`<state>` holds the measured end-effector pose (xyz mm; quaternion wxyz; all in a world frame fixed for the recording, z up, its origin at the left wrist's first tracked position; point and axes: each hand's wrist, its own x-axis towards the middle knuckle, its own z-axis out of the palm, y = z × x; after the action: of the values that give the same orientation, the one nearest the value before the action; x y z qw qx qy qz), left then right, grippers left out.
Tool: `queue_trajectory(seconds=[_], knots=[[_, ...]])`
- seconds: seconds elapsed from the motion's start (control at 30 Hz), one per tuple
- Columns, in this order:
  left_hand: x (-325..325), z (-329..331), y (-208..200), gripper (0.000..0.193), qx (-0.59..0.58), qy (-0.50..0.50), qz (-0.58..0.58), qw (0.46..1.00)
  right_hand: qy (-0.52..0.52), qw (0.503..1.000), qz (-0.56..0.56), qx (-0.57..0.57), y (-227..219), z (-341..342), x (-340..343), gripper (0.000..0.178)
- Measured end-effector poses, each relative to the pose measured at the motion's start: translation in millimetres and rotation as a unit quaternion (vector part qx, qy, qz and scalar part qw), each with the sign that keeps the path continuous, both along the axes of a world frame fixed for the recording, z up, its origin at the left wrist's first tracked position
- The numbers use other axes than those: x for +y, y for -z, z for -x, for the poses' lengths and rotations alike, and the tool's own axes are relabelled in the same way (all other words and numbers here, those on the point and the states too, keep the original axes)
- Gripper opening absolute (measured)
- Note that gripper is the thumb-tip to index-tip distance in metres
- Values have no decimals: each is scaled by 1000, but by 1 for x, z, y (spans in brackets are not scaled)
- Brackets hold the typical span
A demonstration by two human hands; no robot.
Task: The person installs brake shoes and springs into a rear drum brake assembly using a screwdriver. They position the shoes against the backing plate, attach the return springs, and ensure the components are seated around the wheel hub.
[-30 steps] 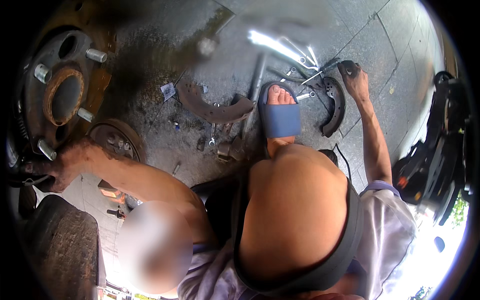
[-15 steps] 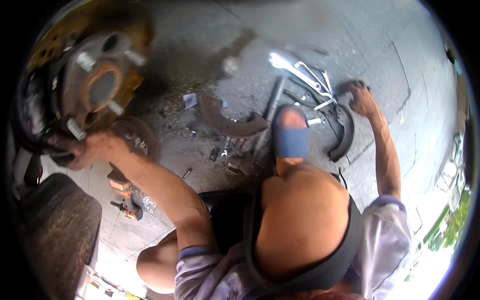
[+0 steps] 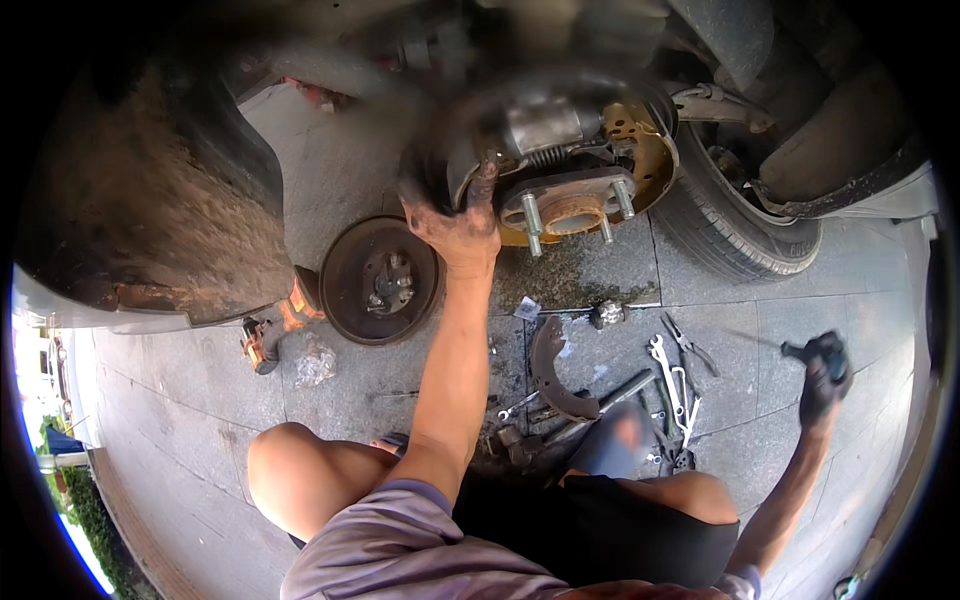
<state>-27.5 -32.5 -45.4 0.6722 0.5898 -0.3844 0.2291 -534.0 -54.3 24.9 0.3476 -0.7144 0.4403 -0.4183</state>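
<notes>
My left hand [image 3: 455, 225], blackened with grease, is closed around a dark curved brake shoe at the left side of the wheel hub [image 3: 520, 190]. Its thumb lies near the hub, while the fingers wrap out of sight behind the part. Several studs stick out of the hub, with a coil spring [image 3: 548, 157] above it and a yellowish-brown backing plate [image 3: 655, 155] behind. Off to the right, my right hand [image 3: 825, 385] is raised over the floor, closed on a dark-handled screwdriver [image 3: 797, 351]. Its thin shaft points left and is blurred.
A rusty brake drum [image 3: 342, 295] lies left of my forearm, beside an orange-and-black power tool [image 3: 258, 352]. Between my knees and the hub are a loose brake shoe [image 3: 550, 370], wrenches [image 3: 662, 358], pliers [image 3: 692, 346] and a hammer [image 3: 628, 390]. A tyre [image 3: 735, 240] lies under the vehicle.
The view has swung left, bringing the hub to the middle. My right hand has lifted away from the floor tools with the screwdriver. My left hand stays at the hub's side.
</notes>
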Motion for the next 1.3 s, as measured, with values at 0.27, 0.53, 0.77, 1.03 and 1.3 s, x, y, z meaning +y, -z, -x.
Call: queue_trajectory(seconds=[0.27,0.53,0.77,1.03,1.3], knots=[[-6,12,-6,75,71,41,19,996,-382,855,44,-347,-170,-206,-119,48],[-3,12,-11,74,65,39,12,997,-341,807,144,-461,-162,-326,-68,23],[-5,11,-8,69,67,59,19,996,-242,830,178,-471,-150,-348,-65,25],[-6,15,-7,63,95,77,38,992,-329,799,55,-500,-165,-341,-62,48],[-7,17,-3,65,115,83,38,989,-277,810,67,-513,-175,-341,-51,49]])
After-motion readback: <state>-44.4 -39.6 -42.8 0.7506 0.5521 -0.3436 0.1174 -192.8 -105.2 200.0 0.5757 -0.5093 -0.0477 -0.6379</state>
